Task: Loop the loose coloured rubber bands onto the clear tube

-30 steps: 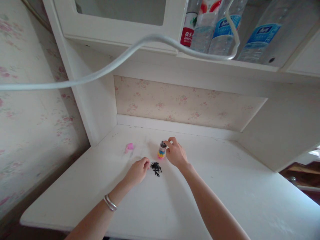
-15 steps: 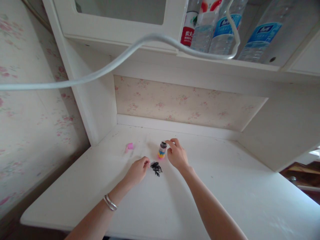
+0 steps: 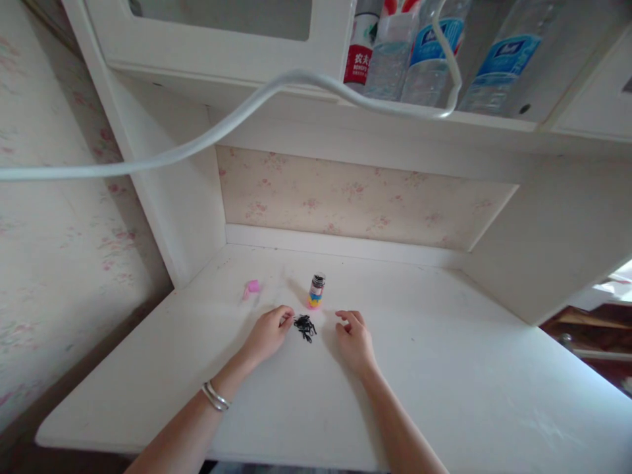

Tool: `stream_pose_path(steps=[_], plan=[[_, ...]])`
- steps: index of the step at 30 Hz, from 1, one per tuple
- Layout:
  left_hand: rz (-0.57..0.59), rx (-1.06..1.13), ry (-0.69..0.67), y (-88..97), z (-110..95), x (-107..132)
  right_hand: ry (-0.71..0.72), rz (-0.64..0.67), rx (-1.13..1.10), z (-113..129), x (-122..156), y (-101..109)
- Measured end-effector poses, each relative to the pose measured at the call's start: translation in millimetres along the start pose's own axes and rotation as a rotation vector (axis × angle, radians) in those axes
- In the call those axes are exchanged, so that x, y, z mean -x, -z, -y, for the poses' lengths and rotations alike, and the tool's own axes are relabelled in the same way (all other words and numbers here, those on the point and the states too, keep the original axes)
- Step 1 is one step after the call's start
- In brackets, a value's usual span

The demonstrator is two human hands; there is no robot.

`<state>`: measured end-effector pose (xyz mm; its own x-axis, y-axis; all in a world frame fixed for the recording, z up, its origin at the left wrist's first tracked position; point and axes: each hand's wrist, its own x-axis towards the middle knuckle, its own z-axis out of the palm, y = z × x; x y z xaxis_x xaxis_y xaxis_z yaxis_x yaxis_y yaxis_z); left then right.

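A small pile of thin black loops that look like hair ties (image 3: pixel 305 327) lies on the white desk. My left hand (image 3: pixel 269 332), with silver bangles on its wrist, is at the pile's left edge, thumb and fingertips pinched together. Whatever may be between them is too small to make out. To the right of the pile, my right hand (image 3: pixel 355 339) is bent with its fingers apart, holding nothing. Just behind the pile stands a small clear jar (image 3: pixel 316 291), upright and uncapped, with a colourful label and black loops inside at the top.
A pink cap (image 3: pixel 253 286) lies on the desk (image 3: pixel 419 388) to the left of the jar. Overhead, a white cable (image 3: pixel 237 118) crosses the view in front of the cabinet (image 3: pixel 222 52). Several plastic bottles (image 3: pixel 427 66) stand on the upper shelf.
My right hand has moved away from the jar's mouth, toward me, and now rests beside the pile. My left hand stays at the pile. The view has shifted slightly.
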<state>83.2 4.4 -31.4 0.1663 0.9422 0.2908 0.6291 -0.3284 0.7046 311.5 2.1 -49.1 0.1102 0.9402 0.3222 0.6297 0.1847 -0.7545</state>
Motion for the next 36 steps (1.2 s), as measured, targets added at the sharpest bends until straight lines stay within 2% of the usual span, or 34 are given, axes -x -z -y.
stream_pose_path(steps=[25,36], plan=[[-0.025,-0.013,-0.041,-0.1,-4.6,-0.4,0.016,0.025,0.029,1.9,0.8,2.1],[-0.024,-0.019,-0.020,-0.2,-5.3,0.1,0.029,0.020,0.039,0.6,0.5,1.2]])
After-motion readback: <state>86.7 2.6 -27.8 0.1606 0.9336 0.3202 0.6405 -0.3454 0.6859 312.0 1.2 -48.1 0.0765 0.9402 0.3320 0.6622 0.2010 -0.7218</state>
